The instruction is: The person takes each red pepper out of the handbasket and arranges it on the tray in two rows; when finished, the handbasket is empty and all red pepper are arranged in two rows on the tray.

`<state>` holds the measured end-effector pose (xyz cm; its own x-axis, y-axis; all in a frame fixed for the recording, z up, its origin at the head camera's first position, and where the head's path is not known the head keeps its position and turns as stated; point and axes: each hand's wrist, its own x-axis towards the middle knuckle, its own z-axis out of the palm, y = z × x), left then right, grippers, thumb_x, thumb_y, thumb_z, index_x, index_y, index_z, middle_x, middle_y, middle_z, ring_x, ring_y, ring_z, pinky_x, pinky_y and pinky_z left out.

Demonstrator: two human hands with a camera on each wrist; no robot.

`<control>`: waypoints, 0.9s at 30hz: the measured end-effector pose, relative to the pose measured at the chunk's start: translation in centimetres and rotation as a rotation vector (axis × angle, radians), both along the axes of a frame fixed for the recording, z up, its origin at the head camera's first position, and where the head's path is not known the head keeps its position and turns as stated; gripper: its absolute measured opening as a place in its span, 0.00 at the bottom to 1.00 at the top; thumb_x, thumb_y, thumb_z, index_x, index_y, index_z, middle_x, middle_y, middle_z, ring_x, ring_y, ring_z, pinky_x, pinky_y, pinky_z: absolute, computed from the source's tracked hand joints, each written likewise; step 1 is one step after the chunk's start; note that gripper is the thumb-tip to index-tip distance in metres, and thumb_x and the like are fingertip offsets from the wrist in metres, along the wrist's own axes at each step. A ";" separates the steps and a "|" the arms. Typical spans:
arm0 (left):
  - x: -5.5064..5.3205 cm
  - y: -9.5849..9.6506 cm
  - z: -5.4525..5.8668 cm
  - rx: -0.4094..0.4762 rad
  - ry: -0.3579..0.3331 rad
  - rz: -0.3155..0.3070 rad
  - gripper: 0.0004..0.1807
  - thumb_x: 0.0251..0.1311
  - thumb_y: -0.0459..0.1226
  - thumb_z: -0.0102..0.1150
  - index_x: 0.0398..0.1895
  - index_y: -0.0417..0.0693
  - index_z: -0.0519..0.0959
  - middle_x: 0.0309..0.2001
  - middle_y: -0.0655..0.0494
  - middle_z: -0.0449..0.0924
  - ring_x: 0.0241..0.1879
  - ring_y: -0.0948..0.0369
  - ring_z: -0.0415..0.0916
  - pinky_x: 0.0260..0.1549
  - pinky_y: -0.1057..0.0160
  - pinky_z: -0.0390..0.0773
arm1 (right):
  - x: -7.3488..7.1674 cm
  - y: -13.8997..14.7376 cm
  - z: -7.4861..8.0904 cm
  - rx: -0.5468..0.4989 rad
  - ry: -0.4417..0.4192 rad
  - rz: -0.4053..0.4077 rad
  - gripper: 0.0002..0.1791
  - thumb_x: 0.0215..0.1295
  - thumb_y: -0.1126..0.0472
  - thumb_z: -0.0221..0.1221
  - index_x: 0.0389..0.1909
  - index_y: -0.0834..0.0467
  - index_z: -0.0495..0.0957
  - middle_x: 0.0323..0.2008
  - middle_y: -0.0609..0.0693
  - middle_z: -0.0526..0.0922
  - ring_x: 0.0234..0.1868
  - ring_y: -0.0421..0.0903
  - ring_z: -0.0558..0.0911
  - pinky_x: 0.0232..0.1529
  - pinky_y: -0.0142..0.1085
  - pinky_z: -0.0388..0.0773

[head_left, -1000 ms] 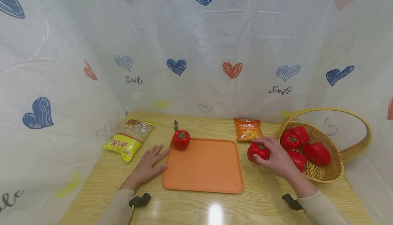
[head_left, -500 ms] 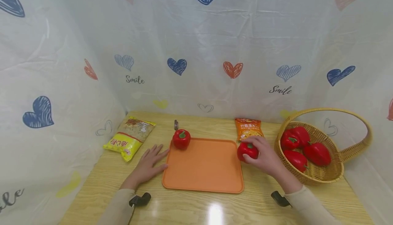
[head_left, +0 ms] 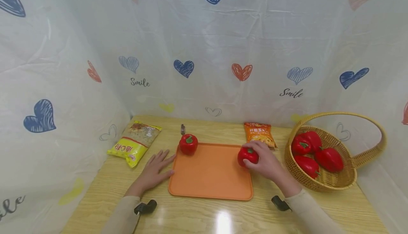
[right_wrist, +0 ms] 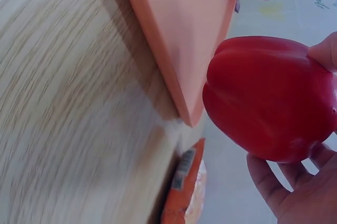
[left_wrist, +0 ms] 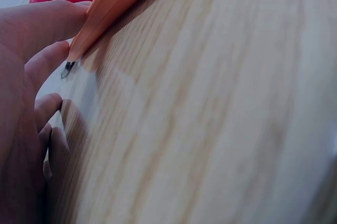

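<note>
My right hand (head_left: 267, 161) grips a red bell pepper (head_left: 247, 156) by its sides, over the right part of an orange tray (head_left: 210, 177). In the right wrist view the held pepper (right_wrist: 268, 97) hangs above the tray's surface, thumb on one side and fingers on the other. A second red bell pepper (head_left: 188, 144) sits upright in the tray's far left corner. My left hand (head_left: 154, 173) lies with fingers spread on the table, its thumb and index fingertip touching the tray's left edge. In the left wrist view those fingers (left_wrist: 47, 23) meet the tray's rim (left_wrist: 105, 13).
A wicker basket (head_left: 350, 177) with an arched handle holds several red bell peppers (head_left: 329, 159) at the right. Behind the tray lies an orange snack packet (head_left: 259, 134). A yellow food bag (head_left: 135, 143) is at the back left, and a small dark object (head_left: 183, 129) lies behind the tray.
My right hand has carried the bell pepper leftward, from beside the basket to over the tray's right side. The left hand stays where it was.
</note>
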<state>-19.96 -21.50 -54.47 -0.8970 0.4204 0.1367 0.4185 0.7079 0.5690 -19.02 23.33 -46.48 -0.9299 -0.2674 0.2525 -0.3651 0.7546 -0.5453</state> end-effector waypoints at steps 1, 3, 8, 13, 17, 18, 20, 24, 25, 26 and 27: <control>0.0 0.0 0.0 0.002 0.001 -0.001 0.36 0.67 0.55 0.61 0.76 0.56 0.68 0.78 0.41 0.56 0.78 0.38 0.44 0.75 0.37 0.38 | -0.1 -0.2 -0.1 -0.002 0.003 0.002 0.24 0.57 0.56 0.73 0.55 0.50 0.80 0.58 0.54 0.76 0.56 0.57 0.77 0.48 0.56 0.84; 0.0 0.0 0.0 0.005 0.002 -0.003 0.36 0.67 0.55 0.61 0.76 0.56 0.68 0.78 0.41 0.56 0.78 0.38 0.44 0.75 0.37 0.38 | -0.3 -0.5 -0.4 0.000 0.008 0.004 0.24 0.57 0.56 0.73 0.55 0.50 0.80 0.57 0.53 0.76 0.55 0.56 0.77 0.48 0.55 0.84; 0.0 0.0 0.0 0.002 0.009 -0.003 0.36 0.67 0.54 0.61 0.76 0.56 0.68 0.78 0.41 0.56 0.78 0.39 0.44 0.75 0.37 0.39 | -0.8 -1.4 -0.7 -0.005 -0.010 0.015 0.24 0.57 0.55 0.72 0.55 0.49 0.80 0.57 0.53 0.76 0.54 0.56 0.77 0.48 0.53 0.85; 0.0 0.1 0.1 0.002 0.007 -0.004 0.36 0.67 0.54 0.61 0.76 0.55 0.69 0.78 0.41 0.56 0.78 0.39 0.44 0.75 0.37 0.39 | -1.4 -2.4 -1.1 -0.010 -0.010 0.027 0.23 0.57 0.56 0.72 0.55 0.48 0.80 0.57 0.51 0.77 0.55 0.55 0.77 0.47 0.52 0.85; 0.1 0.1 0.2 0.008 0.002 -0.004 0.36 0.67 0.54 0.61 0.76 0.55 0.68 0.78 0.41 0.56 0.78 0.38 0.44 0.75 0.37 0.38 | -1.8 -3.3 -1.2 -0.012 0.003 0.042 0.24 0.56 0.57 0.72 0.55 0.48 0.80 0.56 0.50 0.77 0.55 0.54 0.76 0.46 0.52 0.85; 0.0 0.1 0.2 0.009 0.002 -0.004 0.36 0.67 0.54 0.61 0.76 0.55 0.68 0.78 0.40 0.56 0.78 0.38 0.44 0.75 0.37 0.38 | -1.9 -3.5 -1.2 -0.012 0.000 0.044 0.24 0.56 0.57 0.73 0.55 0.48 0.80 0.56 0.50 0.77 0.55 0.54 0.76 0.47 0.52 0.85; 0.0 0.1 0.3 0.005 0.003 -0.003 0.36 0.67 0.54 0.61 0.76 0.55 0.68 0.78 0.41 0.56 0.78 0.38 0.44 0.75 0.37 0.38 | -2.1 -4.0 -1.3 -0.012 -0.005 0.050 0.24 0.56 0.57 0.73 0.55 0.48 0.80 0.57 0.50 0.77 0.56 0.54 0.76 0.48 0.52 0.85; 0.0 0.1 0.2 -0.001 -0.002 -0.001 0.36 0.67 0.55 0.61 0.76 0.55 0.68 0.78 0.41 0.56 0.78 0.39 0.44 0.75 0.37 0.38 | -2.6 -4.9 -1.4 -0.007 -0.025 0.056 0.24 0.57 0.57 0.72 0.56 0.48 0.80 0.58 0.50 0.76 0.57 0.54 0.76 0.49 0.51 0.85; 0.0 0.0 0.2 -0.001 -0.005 0.000 0.36 0.67 0.55 0.61 0.76 0.56 0.68 0.78 0.41 0.56 0.79 0.39 0.44 0.75 0.37 0.38 | -2.7 -5.2 -1.4 -0.007 -0.027 0.059 0.24 0.57 0.56 0.72 0.56 0.48 0.80 0.58 0.50 0.76 0.57 0.54 0.75 0.49 0.51 0.85; 0.0 0.0 0.2 0.001 -0.008 0.000 0.36 0.67 0.55 0.61 0.76 0.56 0.68 0.78 0.42 0.55 0.79 0.39 0.44 0.75 0.37 0.38 | -2.8 -5.4 -1.4 -0.003 -0.030 0.063 0.24 0.57 0.56 0.72 0.56 0.48 0.80 0.58 0.50 0.76 0.58 0.54 0.75 0.49 0.51 0.85; 0.0 0.0 0.2 0.003 -0.011 0.000 0.36 0.67 0.55 0.61 0.76 0.56 0.68 0.78 0.42 0.55 0.79 0.39 0.44 0.75 0.37 0.38 | -2.9 -5.6 -1.5 -0.001 -0.031 0.068 0.24 0.58 0.56 0.72 0.56 0.48 0.80 0.58 0.50 0.76 0.58 0.54 0.74 0.50 0.51 0.85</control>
